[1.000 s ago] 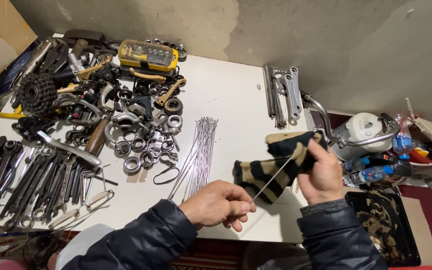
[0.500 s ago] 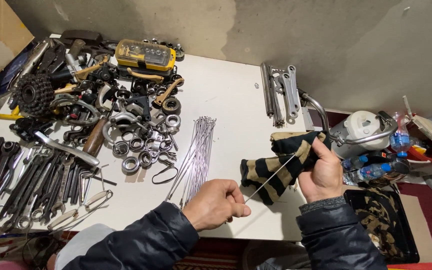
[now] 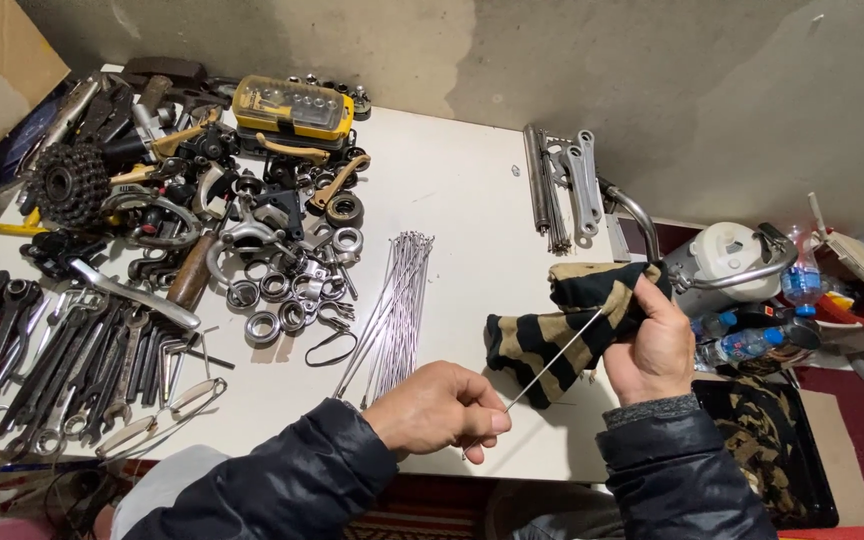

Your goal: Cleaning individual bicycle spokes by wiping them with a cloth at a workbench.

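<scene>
From the head camera, the left hand (image 3: 439, 408) has its grip pinched together on the near end of a thin metal spoke (image 3: 555, 358), which runs up and to the right from those fingers into a striped black-and-tan cloth (image 3: 552, 335). The right hand (image 3: 652, 345) has its grip clamped round that cloth, bunching it about the far part of the spoke, above the white table (image 3: 462, 200). The spoke looks light, stiff along its length yet easy to bend sideways, and smooth enough to slip, so a pinch close to its end, as the left grip has it, seems the sound place to hold; the cloth is soft and gives friction. Left of the left grip and a little beyond it lies a loose bundle of like spokes (image 3: 392, 310). Well beyond that, at the table's far left, sits a flat yellow case with a clear lid (image 3: 292, 106) among rings, sprockets and spanners. Right of the right grip stand a white plastic jug (image 3: 727, 255) and a clear bottle with a blue label (image 3: 747, 345); their print is too small to make out.
</scene>
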